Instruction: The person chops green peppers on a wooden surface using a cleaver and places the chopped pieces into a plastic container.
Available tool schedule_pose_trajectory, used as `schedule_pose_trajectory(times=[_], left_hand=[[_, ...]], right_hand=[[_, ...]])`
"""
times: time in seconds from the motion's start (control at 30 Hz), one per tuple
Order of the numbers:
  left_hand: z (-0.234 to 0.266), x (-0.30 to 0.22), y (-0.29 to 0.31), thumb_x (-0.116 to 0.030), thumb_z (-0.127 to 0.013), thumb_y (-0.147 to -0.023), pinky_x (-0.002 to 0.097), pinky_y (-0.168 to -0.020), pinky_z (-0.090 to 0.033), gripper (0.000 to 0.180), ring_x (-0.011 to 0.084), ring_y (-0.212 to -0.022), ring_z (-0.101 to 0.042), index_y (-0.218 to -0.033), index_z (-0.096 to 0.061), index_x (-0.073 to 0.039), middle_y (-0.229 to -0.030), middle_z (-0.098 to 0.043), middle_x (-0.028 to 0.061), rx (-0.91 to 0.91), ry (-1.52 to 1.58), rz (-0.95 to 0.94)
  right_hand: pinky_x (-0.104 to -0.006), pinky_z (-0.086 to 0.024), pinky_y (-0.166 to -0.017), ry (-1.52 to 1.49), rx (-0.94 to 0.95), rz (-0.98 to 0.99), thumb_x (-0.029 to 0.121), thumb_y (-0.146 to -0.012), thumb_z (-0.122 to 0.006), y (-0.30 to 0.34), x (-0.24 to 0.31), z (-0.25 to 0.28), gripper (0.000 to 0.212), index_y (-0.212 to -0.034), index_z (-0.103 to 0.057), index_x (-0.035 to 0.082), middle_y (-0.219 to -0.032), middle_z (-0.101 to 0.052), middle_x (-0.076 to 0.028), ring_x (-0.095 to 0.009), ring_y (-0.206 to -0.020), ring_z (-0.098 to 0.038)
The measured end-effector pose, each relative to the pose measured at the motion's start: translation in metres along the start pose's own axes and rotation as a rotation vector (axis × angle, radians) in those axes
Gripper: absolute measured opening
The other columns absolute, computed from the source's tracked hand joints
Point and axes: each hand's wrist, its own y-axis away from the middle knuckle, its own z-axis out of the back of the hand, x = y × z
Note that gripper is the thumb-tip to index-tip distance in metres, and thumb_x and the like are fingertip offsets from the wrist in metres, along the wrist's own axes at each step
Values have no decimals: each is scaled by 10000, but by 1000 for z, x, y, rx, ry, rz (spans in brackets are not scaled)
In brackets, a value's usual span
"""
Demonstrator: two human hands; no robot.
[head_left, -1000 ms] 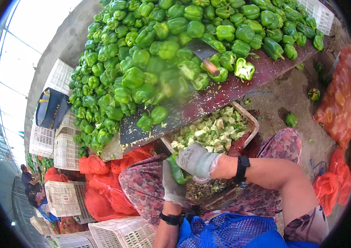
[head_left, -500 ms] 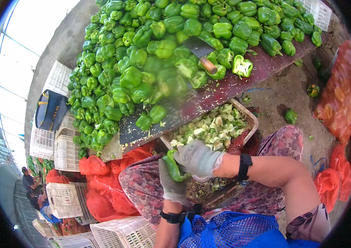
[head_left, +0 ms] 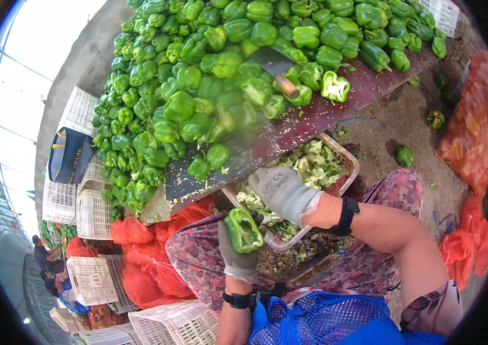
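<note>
My left hand (head_left: 237, 257), in a grey work glove, is closed round a green bell pepper (head_left: 244, 231). The pepper is cut open, its hollow inside facing up. My right hand (head_left: 281, 192), also gloved, is apart from it, over the near left part of a pale plastic bin (head_left: 352, 167). Its fingers curl downward with the tips hidden, so whatever they may hold does not show. Pale pepper cores and green scraps (head_left: 313, 161) fill the bin.
A large heap of green bell peppers (head_left: 186, 75) covers the dark red board (head_left: 336, 112). On it lies a wooden-handled cleaver (head_left: 286, 86), beside a cut pepper (head_left: 335, 87). Red mesh sacks (head_left: 146, 259) and white crates (head_left: 91, 279) stand at left, a filled mesh sack (head_left: 474, 126) at right.
My right hand has left the pepper and moved up and right over the bin. In my left hand the pepper has turned, so its hollow inside now shows.
</note>
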Motion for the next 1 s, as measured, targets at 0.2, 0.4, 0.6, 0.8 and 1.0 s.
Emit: schedule_pose_trajectory(times=[0.2, 0.4, 0.6, 0.8, 1.0], left_hand=[[-5, 2, 3, -593, -389, -951, 452, -954, -473, 577, 274, -1087, -604, -1239, -566, -125, -1185, -627, 95, -20, 35, -64], [-4, 5, 6, -601, -375, -953, 434, -988, -454, 612, 270, -1122, -588, -1254, -558, -101, -1215, -616, 95, 18, -24, -61], [-8, 1, 6, -604, -354, -958, 422, -1033, -401, 652, 276, -1191, -533, -1291, -514, -67, -1282, -563, 115, 27, 23, -29], [-7, -1, 8, -586, -393, -952, 431, -961, -468, 606, 276, -1134, -580, -1269, -551, -94, -1256, -601, 111, 44, -35, -96], [1, 0, 4, -593, -379, -955, 441, -869, -513, 606, 259, -1044, -617, -1228, -568, -86, -1138, -640, 110, -15, -34, -96]], right_hand=[[-438, -512, -723, -437, 249, 19, 388, -822, -568, 13, 28, 9, 351, -948, -622, 65, -875, -658, -189, -341, -837, -660], [-439, -503, -593, -336, 127, 162, 282, -835, -561, 21, 40, -6, 248, -904, -583, 45, -720, -643, -136, -321, -693, -668], [-406, -481, -527, -251, -33, 336, 180, -852, -542, 21, 36, -2, 147, -909, -539, 44, -693, -620, -87, -277, -656, -667], [-444, -501, -598, -427, 118, -102, 262, -868, -565, 4, 21, 5, 243, -1053, -573, 104, -753, -619, -92, -312, -724, -661], [-437, -503, -614, -117, -140, -88, 320, -855, -594, 5, 4, 8, 352, -1134, -554, 109, -968, -617, -140, -317, -750, -646]])
